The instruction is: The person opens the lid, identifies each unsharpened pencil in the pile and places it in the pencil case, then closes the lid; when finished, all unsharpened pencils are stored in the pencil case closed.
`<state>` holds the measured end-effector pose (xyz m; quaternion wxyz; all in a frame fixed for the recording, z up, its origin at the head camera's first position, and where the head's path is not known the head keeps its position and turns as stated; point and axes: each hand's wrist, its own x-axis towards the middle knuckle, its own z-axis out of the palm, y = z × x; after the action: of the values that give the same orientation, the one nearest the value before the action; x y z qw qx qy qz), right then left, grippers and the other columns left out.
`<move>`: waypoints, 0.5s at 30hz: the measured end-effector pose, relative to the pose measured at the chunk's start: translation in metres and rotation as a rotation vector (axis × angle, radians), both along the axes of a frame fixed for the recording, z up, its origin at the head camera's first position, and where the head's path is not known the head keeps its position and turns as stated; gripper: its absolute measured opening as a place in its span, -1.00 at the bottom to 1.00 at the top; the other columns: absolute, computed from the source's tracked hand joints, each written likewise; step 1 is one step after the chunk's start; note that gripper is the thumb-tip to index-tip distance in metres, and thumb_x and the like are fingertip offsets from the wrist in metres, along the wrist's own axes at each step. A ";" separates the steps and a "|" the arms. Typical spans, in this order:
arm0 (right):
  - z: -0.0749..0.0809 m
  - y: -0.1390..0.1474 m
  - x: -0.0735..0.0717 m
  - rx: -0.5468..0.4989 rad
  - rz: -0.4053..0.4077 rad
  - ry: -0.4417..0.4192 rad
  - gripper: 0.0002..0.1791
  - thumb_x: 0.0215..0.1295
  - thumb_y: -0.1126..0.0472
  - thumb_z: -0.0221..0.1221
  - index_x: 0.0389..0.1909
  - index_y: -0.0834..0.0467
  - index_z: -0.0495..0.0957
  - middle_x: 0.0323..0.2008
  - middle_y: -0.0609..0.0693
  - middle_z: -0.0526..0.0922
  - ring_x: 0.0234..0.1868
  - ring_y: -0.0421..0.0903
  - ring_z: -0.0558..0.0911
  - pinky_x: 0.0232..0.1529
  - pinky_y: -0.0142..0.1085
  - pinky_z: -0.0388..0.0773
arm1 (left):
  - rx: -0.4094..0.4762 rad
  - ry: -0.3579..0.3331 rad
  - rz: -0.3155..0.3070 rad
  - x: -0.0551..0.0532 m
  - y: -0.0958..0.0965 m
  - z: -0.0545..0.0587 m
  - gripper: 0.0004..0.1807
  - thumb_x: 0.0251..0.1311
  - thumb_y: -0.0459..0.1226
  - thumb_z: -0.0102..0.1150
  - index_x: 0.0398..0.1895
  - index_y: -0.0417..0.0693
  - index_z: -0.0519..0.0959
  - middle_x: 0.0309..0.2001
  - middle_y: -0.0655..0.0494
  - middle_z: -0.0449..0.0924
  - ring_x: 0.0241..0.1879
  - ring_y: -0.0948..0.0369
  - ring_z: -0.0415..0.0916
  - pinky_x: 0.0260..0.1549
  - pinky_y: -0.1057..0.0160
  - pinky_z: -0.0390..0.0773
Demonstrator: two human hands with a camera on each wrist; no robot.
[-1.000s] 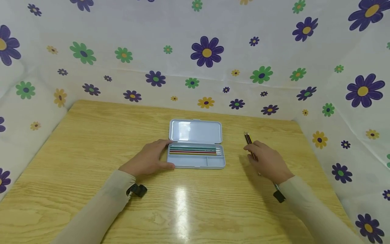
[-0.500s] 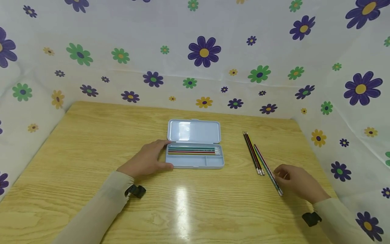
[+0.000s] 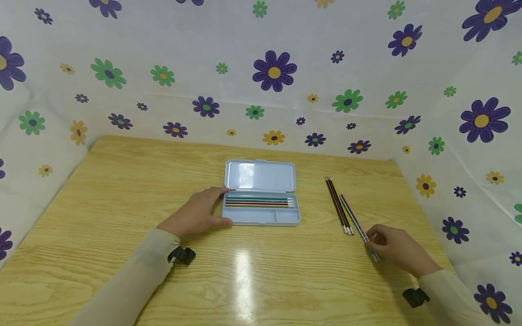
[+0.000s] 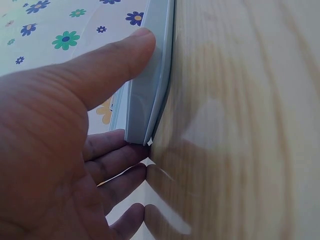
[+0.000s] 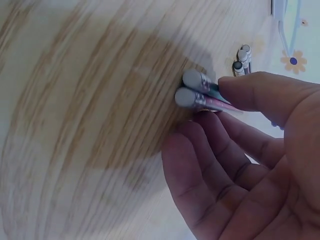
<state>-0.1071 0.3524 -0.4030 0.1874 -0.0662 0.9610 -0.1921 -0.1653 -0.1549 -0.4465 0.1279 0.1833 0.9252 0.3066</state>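
A pale blue pencil case [image 3: 250, 216] lies unfolded at the middle of the table, several pencils [image 3: 258, 202] lined up in its long back compartment. My left hand [image 3: 193, 215] grips the case's left end, thumb at the front side and fingers at the back, as the left wrist view confirms. At the right, my right hand [image 3: 399, 249] pinches two pencils [image 5: 186, 98], one reddish and one green, near their white eraser ends. Their far ends lie beside a bunch of several dark and yellow pencils [image 3: 337, 206] on the table.
The wooden table [image 3: 195, 285] runs back to a white cloth [image 3: 228, 40] printed with flowers, which also hangs at both sides. The case's lid [image 3: 261, 175] stands back behind its tray. Black wrist bands [image 3: 182, 255] sit at both sleeves.
My right hand has left the dark pencils, moved right and towards me, and taken the two pencils between thumb and finger. The left hand has stayed at the case.
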 end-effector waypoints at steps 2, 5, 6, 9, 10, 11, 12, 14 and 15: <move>-0.001 0.000 -0.001 -0.002 -0.003 0.006 -0.75 0.41 0.09 0.30 -0.06 0.18 0.63 -0.35 -0.09 0.66 -0.35 -0.16 0.60 -0.35 -0.21 0.56 | 0.000 -0.004 0.004 0.000 0.000 0.000 0.09 0.12 0.18 0.48 0.60 -0.05 0.18 0.56 -0.09 0.23 0.54 -0.15 0.15 0.49 -0.21 0.19; -0.003 0.000 -0.004 -0.007 -0.008 0.019 -0.76 0.42 0.11 0.29 -0.06 0.19 0.61 -0.35 -0.07 0.66 -0.38 -0.15 0.58 -0.40 -0.22 0.55 | 0.002 -0.007 0.007 -0.001 -0.001 0.000 0.09 0.11 0.18 0.48 0.60 -0.05 0.18 0.56 -0.09 0.22 0.54 -0.15 0.14 0.49 -0.21 0.18; -0.003 0.000 -0.005 -0.010 -0.012 0.022 -0.76 0.42 0.11 0.29 -0.06 0.20 0.61 -0.34 -0.06 0.66 -0.39 -0.15 0.58 -0.42 -0.23 0.55 | 0.001 -0.006 0.007 -0.001 -0.001 0.000 0.09 0.11 0.17 0.48 0.60 -0.06 0.18 0.56 -0.09 0.22 0.54 -0.15 0.14 0.49 -0.21 0.18; -0.004 0.002 -0.008 -0.016 -0.028 0.026 -0.74 0.44 0.11 0.27 -0.04 0.21 0.60 -0.31 -0.03 0.66 -0.39 -0.13 0.58 -0.44 -0.23 0.55 | 0.000 -0.004 0.005 -0.001 -0.001 0.000 0.09 0.12 0.17 0.48 0.60 -0.06 0.18 0.56 -0.09 0.23 0.54 -0.15 0.15 0.50 -0.20 0.19; -0.004 0.002 -0.009 -0.016 -0.033 0.026 -0.74 0.44 0.11 0.27 -0.04 0.22 0.60 -0.30 -0.02 0.67 -0.38 -0.13 0.59 -0.43 -0.23 0.56 | -0.001 -0.003 0.003 -0.001 -0.001 0.000 0.09 0.12 0.17 0.48 0.60 -0.06 0.18 0.56 -0.09 0.23 0.54 -0.15 0.15 0.50 -0.20 0.19; -0.004 0.002 -0.010 -0.014 -0.037 0.027 -0.73 0.45 0.10 0.27 -0.03 0.22 0.60 -0.29 -0.02 0.67 -0.37 -0.13 0.59 -0.42 -0.23 0.56 | 0.001 -0.004 0.002 0.000 -0.001 0.001 0.09 0.12 0.16 0.48 0.60 -0.07 0.18 0.56 -0.10 0.23 0.54 -0.15 0.15 0.50 -0.20 0.19; -0.004 0.003 -0.011 -0.014 -0.040 0.024 -0.72 0.45 0.09 0.26 -0.02 0.23 0.60 -0.28 -0.01 0.68 -0.35 -0.12 0.60 -0.41 -0.23 0.57 | 0.001 -0.003 0.001 -0.001 -0.001 0.001 0.09 0.12 0.17 0.48 0.60 -0.07 0.18 0.56 -0.10 0.23 0.54 -0.15 0.15 0.49 -0.20 0.19; -0.003 0.003 -0.012 -0.011 -0.045 0.017 -0.71 0.46 0.09 0.25 -0.01 0.23 0.60 -0.25 0.00 0.69 -0.31 -0.11 0.62 -0.39 -0.23 0.58 | 0.003 -0.001 -0.002 -0.001 -0.001 0.001 0.09 0.12 0.17 0.48 0.60 -0.07 0.18 0.55 -0.10 0.23 0.54 -0.14 0.16 0.50 -0.19 0.20; -0.002 0.004 -0.012 -0.016 -0.049 0.009 -0.71 0.47 0.09 0.24 0.01 0.24 0.60 -0.24 0.01 0.69 -0.30 -0.11 0.63 -0.38 -0.23 0.59 | 0.004 -0.001 -0.003 -0.001 -0.001 0.001 0.09 0.13 0.17 0.48 0.60 -0.07 0.18 0.55 -0.10 0.23 0.54 -0.14 0.16 0.49 -0.18 0.20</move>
<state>-0.1190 0.3560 -0.4051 0.1776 -0.0449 0.9617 -0.2038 -0.1662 -0.1556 -0.4456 0.1284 0.1847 0.9243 0.3084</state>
